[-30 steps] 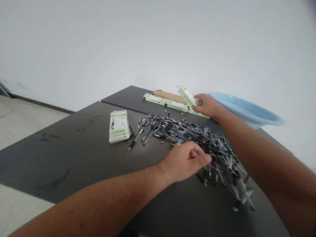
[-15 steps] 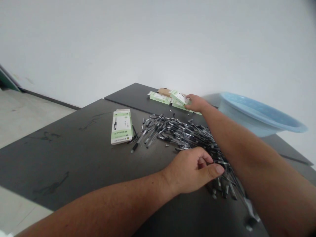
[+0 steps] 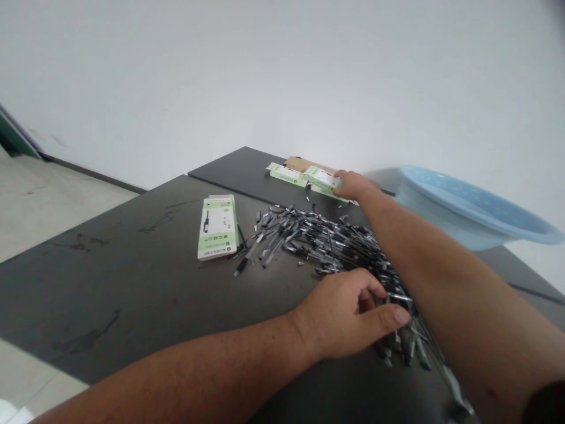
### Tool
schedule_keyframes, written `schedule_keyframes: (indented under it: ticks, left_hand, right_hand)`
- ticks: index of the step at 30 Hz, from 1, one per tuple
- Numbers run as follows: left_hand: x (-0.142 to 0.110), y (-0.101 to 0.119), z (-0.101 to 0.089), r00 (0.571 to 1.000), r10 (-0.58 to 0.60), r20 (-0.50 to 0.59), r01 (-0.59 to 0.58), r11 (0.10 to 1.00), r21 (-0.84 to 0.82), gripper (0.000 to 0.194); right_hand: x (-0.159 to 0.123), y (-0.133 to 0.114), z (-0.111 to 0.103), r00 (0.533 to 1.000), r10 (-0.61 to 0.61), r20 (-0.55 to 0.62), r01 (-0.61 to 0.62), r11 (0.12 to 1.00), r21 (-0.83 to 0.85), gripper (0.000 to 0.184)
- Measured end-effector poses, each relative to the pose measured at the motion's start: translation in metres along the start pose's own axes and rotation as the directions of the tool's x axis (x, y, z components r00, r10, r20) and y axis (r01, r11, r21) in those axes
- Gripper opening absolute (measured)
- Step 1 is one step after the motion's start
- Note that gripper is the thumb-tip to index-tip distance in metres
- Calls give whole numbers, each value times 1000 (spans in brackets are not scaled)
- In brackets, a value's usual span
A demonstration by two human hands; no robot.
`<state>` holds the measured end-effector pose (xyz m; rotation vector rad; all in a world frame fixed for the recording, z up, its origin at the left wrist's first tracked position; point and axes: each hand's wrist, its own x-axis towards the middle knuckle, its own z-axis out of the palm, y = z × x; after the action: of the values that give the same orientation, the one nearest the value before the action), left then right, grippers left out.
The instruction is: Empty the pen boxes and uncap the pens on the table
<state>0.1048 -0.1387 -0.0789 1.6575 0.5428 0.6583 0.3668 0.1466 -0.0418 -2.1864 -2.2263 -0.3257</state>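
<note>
Two hands in play over a whole heap of black and clear pens (image 3: 348, 241), spread across the dark table (image 3: 154, 282). The right hand (image 3: 339, 184) is way out at the far side, thumb and fingers clamped on the end of the upper box (image 3: 321, 176), a green and white one lying on top of the lower box (image 3: 324, 189). Just left of those is the end box (image 3: 286, 174), same colours, and there's some brown cardboard (image 3: 304, 164) right behind the lot. The left hand (image 3: 383, 303) is at the near edge of the heap, fingers curled, thumb and index apart with pens showing past the gap; can't tell if it's actually touching any. Over on the left of the pens lies the pen-print box (image 3: 218, 228), its printed face up, and a light blue basin (image 3: 468, 206) sits off to the right, near the pale wall (image 3: 265, 76)
</note>
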Motion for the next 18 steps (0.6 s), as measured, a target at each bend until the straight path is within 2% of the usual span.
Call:
schedule_keyframes:
  ticks: [4,13,18]
  left_hand:
    - [0,0,0,1000,6,-13,-6,1000,0,62]
    - [0,0,-1,1000,12,2,-12,1000,-5,60]
    - [0,-2,-2,999,51,-10,-51,999,11,57]
  right_hand:
    - [1,2,4,999,22,31,-20,999,-43,42]
    - [0,1,11,997,74,8,-73,994,-80,43]
    - [-13,-1,2,998,56,-31,-58,998,-40,45]
